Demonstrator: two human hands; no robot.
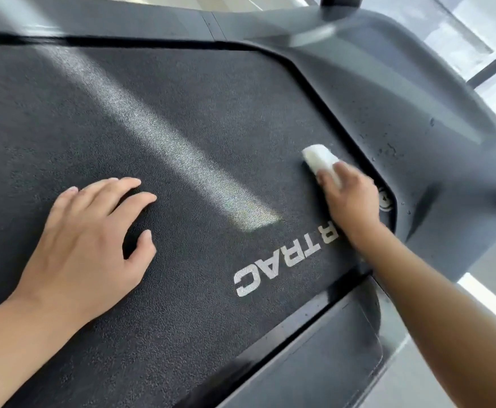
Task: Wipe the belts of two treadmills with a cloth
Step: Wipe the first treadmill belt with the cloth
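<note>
A dark textured treadmill belt (182, 128) fills most of the view, with white letters "TRAC" printed near its right edge. My right hand (351, 198) presses a folded white cloth (320, 160) flat on the belt, close to the front right corner by the motor cover. My left hand (93, 237) rests palm down on the belt at the left, fingers spread, holding nothing.
The grey motor cover (402, 98) curves round the belt's front and right, speckled with small drops. A dark side rail (323, 354) runs along the belt's right edge. Light floor (491, 275) shows at the right, and an upright post (341, 1) rises at the top.
</note>
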